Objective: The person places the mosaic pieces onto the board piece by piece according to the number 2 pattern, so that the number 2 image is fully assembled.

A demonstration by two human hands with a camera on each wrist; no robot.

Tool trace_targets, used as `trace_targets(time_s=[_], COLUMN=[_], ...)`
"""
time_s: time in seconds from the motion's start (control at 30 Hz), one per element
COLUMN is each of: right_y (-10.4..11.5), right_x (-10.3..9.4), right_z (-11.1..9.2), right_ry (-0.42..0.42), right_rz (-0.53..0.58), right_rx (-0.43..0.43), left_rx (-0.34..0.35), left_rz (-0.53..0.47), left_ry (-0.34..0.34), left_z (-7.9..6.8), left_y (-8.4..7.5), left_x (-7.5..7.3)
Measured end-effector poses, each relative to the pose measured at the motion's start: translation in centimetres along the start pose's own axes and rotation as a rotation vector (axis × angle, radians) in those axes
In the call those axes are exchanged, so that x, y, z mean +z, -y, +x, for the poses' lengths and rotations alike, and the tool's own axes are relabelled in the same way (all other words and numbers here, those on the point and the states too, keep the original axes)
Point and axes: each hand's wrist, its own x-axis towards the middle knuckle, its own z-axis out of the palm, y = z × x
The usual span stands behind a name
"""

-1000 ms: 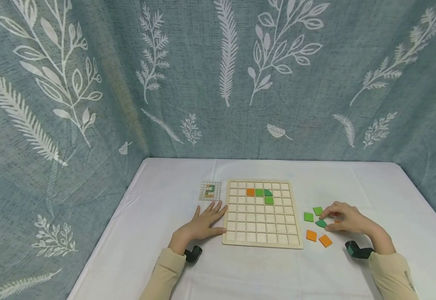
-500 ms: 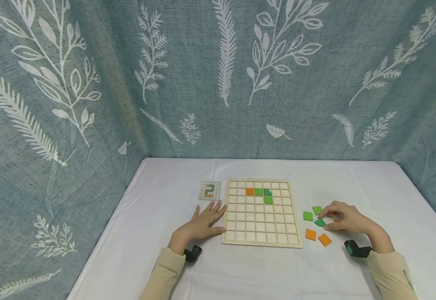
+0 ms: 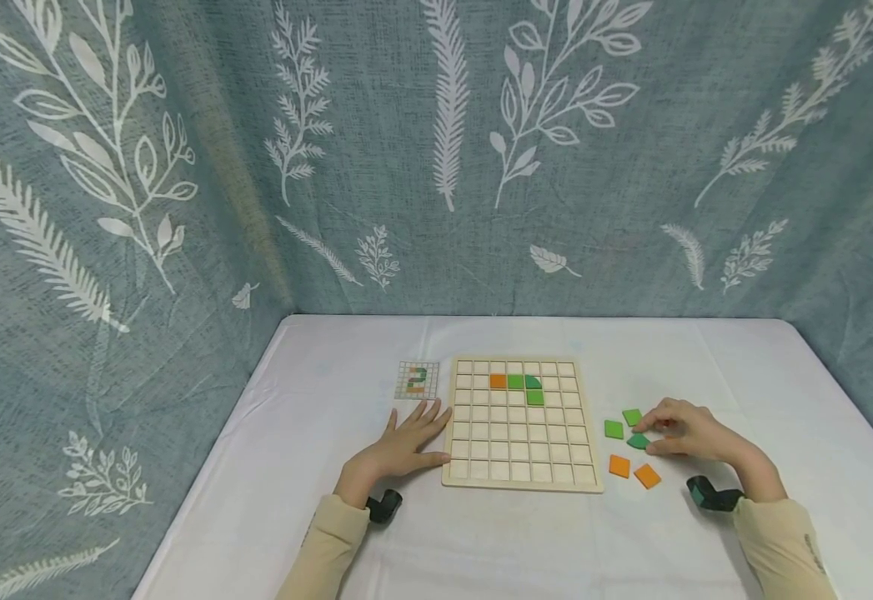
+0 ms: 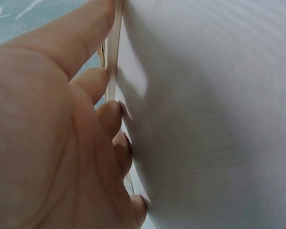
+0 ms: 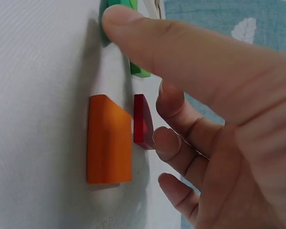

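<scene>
Curtain [image 3: 376,167] tops the head view; below, my left hand [image 3: 401,447] spreads against the board [image 3: 520,451]; lower right, my right hand [image 3: 689,432] pinches a dark green piece [image 3: 638,442]. Left wrist: board's edge, top. Right wrist: orange block [image 5: 109,143] (red piece [image 5: 142,121] beside), centre-left.

The card [image 3: 417,380] lies left of the board [image 3: 511,450], loose tiles [image 3: 619,466] right.

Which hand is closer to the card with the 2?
Left. The left hand lies just on the near side of the card; the right hand is farther off, across the board, at the dark green tile.
</scene>
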Motion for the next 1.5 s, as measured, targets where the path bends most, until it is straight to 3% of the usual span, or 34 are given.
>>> trace_targets(time_s=[0.5,0.8,1.13,1.5], right_y=[0.1,0.4,1.1,1.9], right_x=[-0.1,0.6,1.2,1.6], right_z=[-0.2,0.3,1.6,3.0], right_ry=[0.006,-0.04,-0.029,0.007], right_rz=[0.086,0.129,0.154,0.12], right_rx=[-0.03,-0.188,-0.263,-0.218], left_rx=[0.009,0.001,0.009,-0.014], left_rz=[-0.006,-0.01,-0.003,-0.014], left_ry=[0.001,0.003,0.006,0.003], left_z=[-0.2,-0.2,-0.1,-0.1], left_y=[0.1,0.2,0.3,0.1], left_x=[-0.1,0.0,0.1,0.1])
